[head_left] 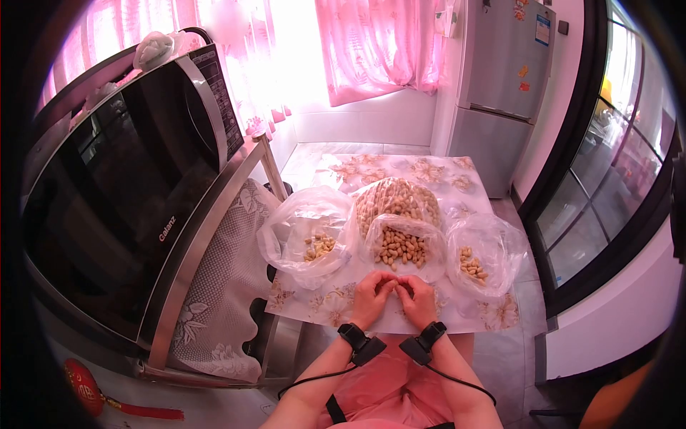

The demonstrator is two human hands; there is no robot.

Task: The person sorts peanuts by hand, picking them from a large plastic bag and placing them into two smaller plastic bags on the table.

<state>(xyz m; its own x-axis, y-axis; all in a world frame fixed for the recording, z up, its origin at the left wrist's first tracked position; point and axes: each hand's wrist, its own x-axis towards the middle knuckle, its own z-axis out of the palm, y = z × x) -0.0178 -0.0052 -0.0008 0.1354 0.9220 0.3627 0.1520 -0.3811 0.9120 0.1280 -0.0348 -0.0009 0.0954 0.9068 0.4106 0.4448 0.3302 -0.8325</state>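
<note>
My left hand (369, 297) and my right hand (419, 300) meet fingertip to fingertip near the front edge of the table, both with closed fingers. Anything between the fingertips is too small or hidden to name. Just beyond them a clear plastic bag of peanuts (401, 247) lies open, in front of a larger, fuller bag of peanuts (395, 198). To the left, an open plastic bag (286, 227) holds a small heap of peanuts (319, 247). Another open bag (504, 247) on the right has a few peanuts (472, 266) inside.
The flowered table cover (332, 307) lies under the bags. At the left a black microwave (121, 193) stands on a metal rack with a lace cloth (221, 300). A fridge (500, 71) stands at the back right, beside a glass door (607, 171).
</note>
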